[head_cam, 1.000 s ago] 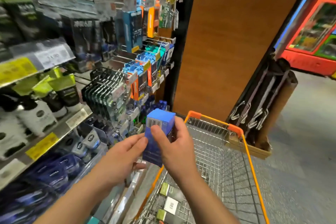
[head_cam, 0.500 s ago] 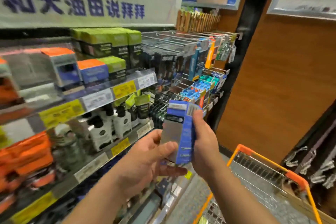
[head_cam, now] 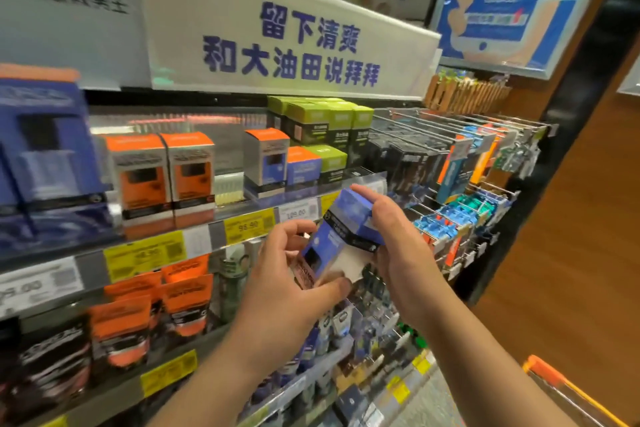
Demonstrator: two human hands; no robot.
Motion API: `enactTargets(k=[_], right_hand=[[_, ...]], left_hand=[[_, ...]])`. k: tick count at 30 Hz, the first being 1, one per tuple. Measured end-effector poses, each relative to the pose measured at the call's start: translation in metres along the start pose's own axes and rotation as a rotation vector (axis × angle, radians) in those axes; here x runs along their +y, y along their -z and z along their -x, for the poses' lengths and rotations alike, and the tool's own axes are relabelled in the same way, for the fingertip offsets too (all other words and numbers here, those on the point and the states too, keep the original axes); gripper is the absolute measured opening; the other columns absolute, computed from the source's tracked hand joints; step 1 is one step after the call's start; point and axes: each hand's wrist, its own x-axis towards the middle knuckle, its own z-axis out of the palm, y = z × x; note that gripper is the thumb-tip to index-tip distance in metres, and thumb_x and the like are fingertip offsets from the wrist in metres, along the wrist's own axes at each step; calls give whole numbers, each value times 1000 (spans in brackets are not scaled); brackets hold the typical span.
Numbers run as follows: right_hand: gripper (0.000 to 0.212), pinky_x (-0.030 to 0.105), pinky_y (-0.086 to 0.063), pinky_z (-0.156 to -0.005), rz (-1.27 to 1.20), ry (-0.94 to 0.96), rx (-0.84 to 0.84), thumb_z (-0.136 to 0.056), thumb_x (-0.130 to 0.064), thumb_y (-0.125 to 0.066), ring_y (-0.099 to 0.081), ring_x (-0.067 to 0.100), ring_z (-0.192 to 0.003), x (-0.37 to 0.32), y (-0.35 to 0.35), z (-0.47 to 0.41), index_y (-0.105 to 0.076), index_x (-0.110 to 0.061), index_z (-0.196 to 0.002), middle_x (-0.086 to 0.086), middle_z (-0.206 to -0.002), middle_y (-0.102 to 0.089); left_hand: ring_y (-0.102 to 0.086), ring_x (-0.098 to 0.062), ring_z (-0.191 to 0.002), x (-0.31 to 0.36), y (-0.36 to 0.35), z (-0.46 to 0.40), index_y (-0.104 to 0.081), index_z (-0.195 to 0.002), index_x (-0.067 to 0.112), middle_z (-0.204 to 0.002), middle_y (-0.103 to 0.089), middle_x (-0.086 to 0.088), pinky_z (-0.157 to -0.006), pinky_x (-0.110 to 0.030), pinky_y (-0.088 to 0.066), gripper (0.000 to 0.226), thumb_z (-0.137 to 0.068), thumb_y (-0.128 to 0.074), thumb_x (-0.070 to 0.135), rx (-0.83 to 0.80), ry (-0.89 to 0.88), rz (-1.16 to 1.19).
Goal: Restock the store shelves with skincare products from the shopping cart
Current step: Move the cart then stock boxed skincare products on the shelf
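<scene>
A blue and silver skincare box (head_cam: 341, 236) is tilted in front of the shelves, at the height of the upper shelf's price rail (head_cam: 242, 229). My left hand (head_cam: 287, 291) holds its lower end, thumb under it. My right hand (head_cam: 394, 246) grips its upper end from the right, index finger stretched over the top. On that shelf stand similar blue boxes (head_cam: 270, 163), orange boxes (head_cam: 162, 173) and green boxes (head_cam: 329, 125). Only the orange corner of the shopping cart (head_cam: 547, 378) shows at the bottom right.
Orange tubes (head_cam: 152, 308) and dark bottles fill the shelf below. Pegs with hanging razor packs (head_cam: 457, 166) jut out at the right, close to my right hand. A white brand sign (head_cam: 277, 35) runs above. A wooden wall panel (head_cam: 571, 253) stands at the right.
My view has swung up from the cart to the upper shelves. Both hands have raised the blue box and tilted it toward the shelf with the boxes.
</scene>
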Motion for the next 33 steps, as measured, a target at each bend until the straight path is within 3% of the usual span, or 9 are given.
enactTargets(k=[3,7,10,15,18,21,25,28,33], right_hand=[[49,63,-48,-105,28,-1,-48,-90,-59,-52,-69,20,-115,-8,-16,-8,-64,-35,-130,-4,-124,-73],[69,60,-49,-103,79,5,-131,-73,-80,-64,-65,25,-123,-12,-29,-16,-65,-41,-131,-2,-135,-67],[68,41,-54,-75,54,43,-179,-73,-60,-64,-70,27,-97,-10,-25,-23,-65,-21,-129,9,-116,-74],[76,39,-47,-73,-37,-30,-285,-52,-37,-67,-60,32,-86,-8,-18,-30,-60,3,-116,34,-100,-63],[45,23,-51,-60,-1,-81,-394,-63,-27,-77,-62,18,-71,-8,-20,-36,-61,-5,-99,12,-87,-65],[45,24,-54,-70,129,-85,-536,-70,-26,-78,-69,17,-83,-17,-24,-41,-63,-11,-110,5,-100,-72],[64,9,-52,-79,145,-85,-657,-70,-15,-80,-65,-15,-102,-45,-38,-55,-52,-36,-124,-29,-115,-69],[85,37,-58,-92,201,-6,-731,-71,-24,-90,-66,28,-123,-61,-51,-71,-50,-25,-146,9,-134,-66],[68,38,-61,-87,261,136,-608,-72,-8,-84,-73,30,-109,-94,-58,-102,-57,-34,-129,7,-115,-74]], left_hand=[[-53,10,-105,4,16,2,-53,-113,48,-114,-57,20,-78,-2,-41,58,-74,-91,27,71,-75,-51],[-51,11,-108,5,31,4,-51,-113,51,-112,-54,28,-78,-8,-43,58,-75,-90,31,135,-126,-127],[-54,11,-108,6,43,5,-55,-111,45,-112,-57,24,-79,-4,-43,57,-73,-91,23,184,-166,-120],[-58,0,-115,16,77,-10,-61,-117,46,-118,-59,25,-90,-17,-51,57,-71,-91,30,97,-290,-220],[-59,-7,-114,36,97,-24,-60,-123,42,-120,-58,24,-95,-28,-52,58,-75,-88,28,-114,-399,-390],[-56,-1,-120,55,112,-36,-50,-132,51,-125,-55,26,-100,-32,-52,68,-80,-86,27,-238,-386,-494],[-45,2,-133,77,129,-48,-44,-143,54,-137,-52,23,-105,-22,-46,78,-85,-82,20,-325,-428,-601],[-42,8,-134,92,139,-60,-33,-155,46,-148,-50,18,-108,-19,-41,84,-89,-78,22,-281,-417,-667],[-27,-6,-148,91,154,-74,-20,-161,37,-162,-35,11,-114,-25,-24,68,-102,-53,45,7,-355,-866]])
